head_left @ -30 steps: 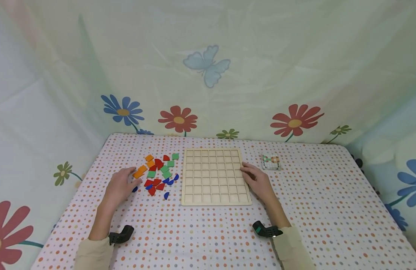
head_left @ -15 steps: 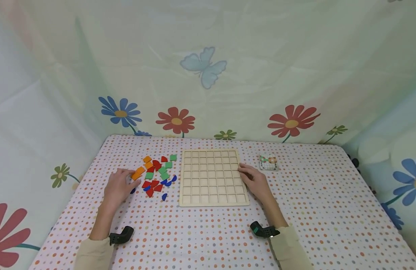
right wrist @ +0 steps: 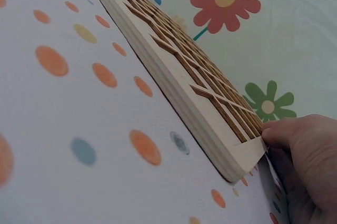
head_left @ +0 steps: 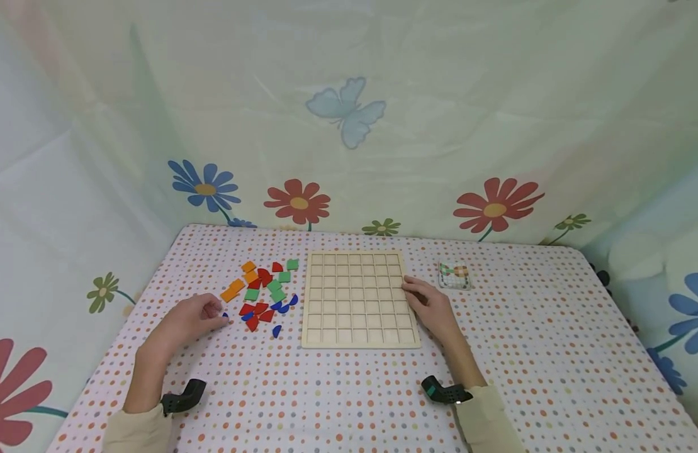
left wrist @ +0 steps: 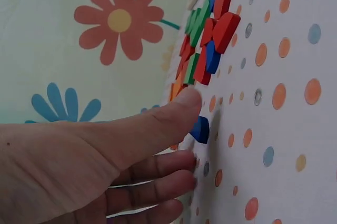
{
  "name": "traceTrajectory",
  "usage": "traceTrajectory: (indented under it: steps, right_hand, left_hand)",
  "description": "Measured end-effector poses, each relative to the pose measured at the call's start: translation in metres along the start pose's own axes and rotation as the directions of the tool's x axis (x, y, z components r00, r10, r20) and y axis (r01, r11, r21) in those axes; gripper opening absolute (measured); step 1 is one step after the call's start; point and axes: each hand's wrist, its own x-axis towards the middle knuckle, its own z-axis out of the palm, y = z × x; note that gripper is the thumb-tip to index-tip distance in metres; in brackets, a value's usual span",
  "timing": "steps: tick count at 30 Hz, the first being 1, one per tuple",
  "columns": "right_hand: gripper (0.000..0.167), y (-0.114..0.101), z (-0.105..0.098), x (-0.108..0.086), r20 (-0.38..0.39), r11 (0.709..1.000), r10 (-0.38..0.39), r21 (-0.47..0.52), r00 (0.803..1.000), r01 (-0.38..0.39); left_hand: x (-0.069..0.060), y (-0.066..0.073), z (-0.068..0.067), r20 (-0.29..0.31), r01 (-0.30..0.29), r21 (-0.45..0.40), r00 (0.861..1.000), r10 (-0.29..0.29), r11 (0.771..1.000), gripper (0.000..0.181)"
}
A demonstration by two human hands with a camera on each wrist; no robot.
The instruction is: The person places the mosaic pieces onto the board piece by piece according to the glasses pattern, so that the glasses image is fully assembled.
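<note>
My left hand (head_left: 187, 324) hovers low at the left end of a heap of coloured pieces, its fingers loosely bent. Between its thumb and fingers in the left wrist view, a blue half-round piece (left wrist: 200, 130) lies on the cloth, partly hidden by the thumb; no grip on it shows. Orange squares (head_left: 233, 290) lie just beyond that hand. A wooden grid board (head_left: 360, 341) lies flat in the middle, its cells bare. At its right edge rests my right hand (head_left: 433, 308), its thumb (right wrist: 279, 131) touching the rim while the other fingers are partly hidden.
Green squares (head_left: 274, 285), red quarter-round pieces (head_left: 266, 316) and other blue half-rounds (head_left: 277, 331) are scattered left of the board. A small pattern card (head_left: 454, 275) lies to its right. A dotted cloth covers the table (head_left: 326, 402), and a flowered curtain (head_left: 416, 138) hangs behind.
My left hand has drawn back toward me and away from the orange squares, down to the blue half-round piece. My right hand stays at the board's edge. The camera shifts slightly.
</note>
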Motion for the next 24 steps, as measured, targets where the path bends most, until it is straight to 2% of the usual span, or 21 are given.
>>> traceTrajectory:
  steps: [2, 4, 10, 12, 17, 24]
  right_hand:
    - [0.030, 0.0003, 0.0002, -0.0004, -0.003, 1.000, 0.004, -0.001, 1.000, -0.004]
    - [0.030, 0.0003, 0.0006, -0.0004, -0.006, 1.000, 0.009, 0.001, 1.000, -0.009]
    - [0.029, -0.0002, 0.0020, 0.0005, -0.009, 1.000, 0.019, 0.004, 1.000, -0.019]
    - [0.029, -0.0003, 0.0023, 0.0006, -0.008, 1.000, 0.021, 0.009, 1.000, -0.021]
    - [0.030, 0.0003, 0.0022, -0.0004, -0.006, 1.000, 0.022, 0.011, 1.000, -0.022]
    - [0.029, 0.0005, 0.0005, -0.0011, -0.011, 1.000, -0.010, 0.018, 1.000, 0.010]
  left_hand:
    - [-0.0016, 0.0015, -0.0012, 0.045, -0.041, 0.016, 0.998, 0.040, 0.999, 0.028]
    - [-0.0019, 0.0043, -0.0019, 0.067, -0.056, 0.033, 0.996, 0.054, 0.998, 0.029]
    - [-0.0006, 0.0084, -0.0001, 0.043, 0.025, 0.087, 0.999, -0.029, 0.996, 0.026]
    - [-0.0003, 0.0072, 0.0008, 0.034, 0.037, 0.097, 0.999, -0.040, 0.995, 0.024]
    - [-0.0007, 0.0048, 0.0020, 0.031, -0.008, 0.117, 1.000, 0.005, 0.993, 0.021]
    - [-0.0025, 0.0096, 0.0003, 0.062, 0.011, 0.119, 0.998, -0.019, 0.993, 0.019]
